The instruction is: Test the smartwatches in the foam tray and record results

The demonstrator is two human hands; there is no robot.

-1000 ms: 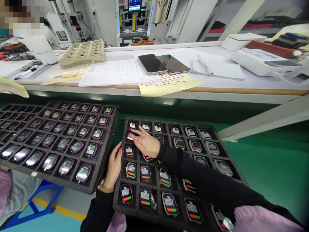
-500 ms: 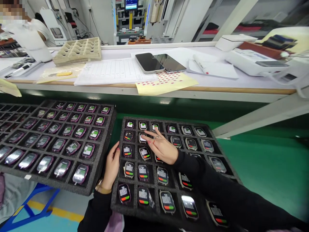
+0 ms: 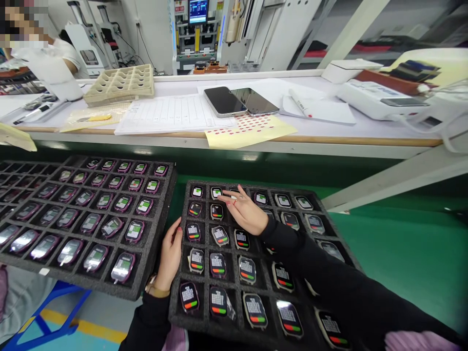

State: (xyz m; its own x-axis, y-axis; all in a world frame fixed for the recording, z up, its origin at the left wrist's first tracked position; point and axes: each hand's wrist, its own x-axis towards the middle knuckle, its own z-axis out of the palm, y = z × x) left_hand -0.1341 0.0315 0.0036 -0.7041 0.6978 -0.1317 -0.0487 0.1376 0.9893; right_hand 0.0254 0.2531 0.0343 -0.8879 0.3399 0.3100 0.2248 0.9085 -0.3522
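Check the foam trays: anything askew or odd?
Yes. Right foam tray, third row from back, second column from left: a twisted watch, turned unlike its neighbours. Front row, same column: clear film juts out beside the front watch. Left foam tray, second row from front, second column from right: a skewed watch.

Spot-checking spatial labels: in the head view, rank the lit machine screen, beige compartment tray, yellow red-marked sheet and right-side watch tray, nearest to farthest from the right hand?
1. Right-side watch tray: beneath the right hand.
2. Yellow sheet: ahead, over the bench's front edge.
3. Beige tray: farther left, on the bench.
4. Lit screen: background, beyond the bench.
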